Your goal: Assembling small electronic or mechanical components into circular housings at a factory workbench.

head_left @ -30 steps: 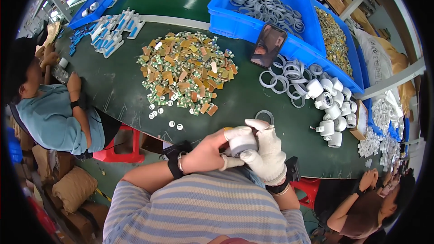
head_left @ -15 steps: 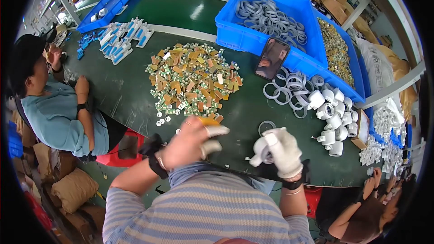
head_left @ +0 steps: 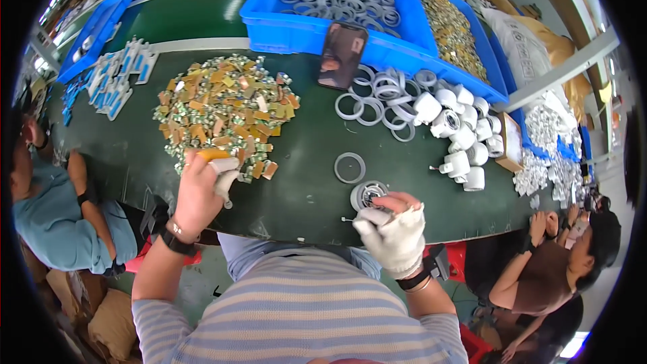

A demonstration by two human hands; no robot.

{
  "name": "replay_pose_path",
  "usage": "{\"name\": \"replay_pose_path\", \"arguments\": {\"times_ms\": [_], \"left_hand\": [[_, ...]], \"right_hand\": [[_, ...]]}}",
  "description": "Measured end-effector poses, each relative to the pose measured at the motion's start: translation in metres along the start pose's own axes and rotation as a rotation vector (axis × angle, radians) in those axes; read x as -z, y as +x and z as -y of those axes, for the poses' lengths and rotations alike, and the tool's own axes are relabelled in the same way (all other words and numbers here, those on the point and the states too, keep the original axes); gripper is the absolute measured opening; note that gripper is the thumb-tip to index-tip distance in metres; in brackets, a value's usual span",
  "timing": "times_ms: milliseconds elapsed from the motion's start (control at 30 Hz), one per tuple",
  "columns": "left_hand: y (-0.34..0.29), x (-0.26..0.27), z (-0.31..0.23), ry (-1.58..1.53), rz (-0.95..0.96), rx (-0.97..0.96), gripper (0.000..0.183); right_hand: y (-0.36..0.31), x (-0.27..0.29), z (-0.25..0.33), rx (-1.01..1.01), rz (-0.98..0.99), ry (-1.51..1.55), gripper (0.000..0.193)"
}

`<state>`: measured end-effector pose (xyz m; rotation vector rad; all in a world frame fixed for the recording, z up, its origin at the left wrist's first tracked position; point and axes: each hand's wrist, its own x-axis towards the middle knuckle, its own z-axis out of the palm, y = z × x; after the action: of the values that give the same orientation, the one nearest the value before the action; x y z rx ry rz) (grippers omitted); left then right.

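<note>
At the near edge of a heap of small green and tan circuit boards [head_left: 226, 104] is my left hand [head_left: 199, 192], with covers on some fingertips. Its fingers are pinched together; a small pale thing shows under the tips, too small to name. My right hand [head_left: 394, 234], in a white glove with bare fingertips showing, grips a round white plastic housing [head_left: 359, 197] at the table's near edge. The housing's open face is turned up and shows parts inside. Just beyond it a single grey ring [head_left: 350, 168] lies flat on the table.
Loose grey rings [head_left: 369, 111] and several white housings [head_left: 464, 136] lie to the right. Behind them stand a blue bin of rings [head_left: 283, 32] with a phone [head_left: 342, 55] leaning on it, and a bin of boards [head_left: 451, 30]. People sit at both sides.
My left hand has moved left to the near edge of the board heap. The housing in my right hand now shows its open face. The whole view has shifted.
</note>
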<state>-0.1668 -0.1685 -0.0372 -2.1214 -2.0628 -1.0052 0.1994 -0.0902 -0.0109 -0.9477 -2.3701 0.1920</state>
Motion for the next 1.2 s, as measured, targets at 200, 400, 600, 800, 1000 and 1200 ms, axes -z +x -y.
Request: {"name": "replay_pose_path", "arguments": {"times_ms": [200, 400, 600, 800, 1000, 1200], "left_hand": [[-0.011, -0.008, -0.061, -0.892, 0.171, 0.524, 0.023], [-0.009, -0.048, -0.092, -1.613, 0.414, 0.741, 0.034], [-0.014, -0.058, -0.103, -1.407, 0.447, 0.658, 0.045], [-0.009, -0.042, -0.105, -1.072, 0.549, 0.376, 0.044], [-0.011, -0.038, -0.102, -0.965, 0.488, 0.312, 0.039], [-0.015, -0.042, -0.098, -1.043, 0.518, 0.356, 0.031]], "right_hand": [[-0.017, -0.021, 0.005, -0.01, 0.033, -0.128, 0.022], [0.007, -0.016, -0.002, -0.069, -0.13, 0.121, 0.013], [0.033, -0.01, 0.005, -0.122, 0.169, 0.67, 0.007], [0.043, -0.018, 0.003, -0.081, 0.36, 0.59, 0.003], [0.042, -0.022, 0.004, -0.087, 0.352, 0.575, 0.004], [0.041, -0.026, 0.007, -0.053, 0.272, 0.594, 0.007]]}}
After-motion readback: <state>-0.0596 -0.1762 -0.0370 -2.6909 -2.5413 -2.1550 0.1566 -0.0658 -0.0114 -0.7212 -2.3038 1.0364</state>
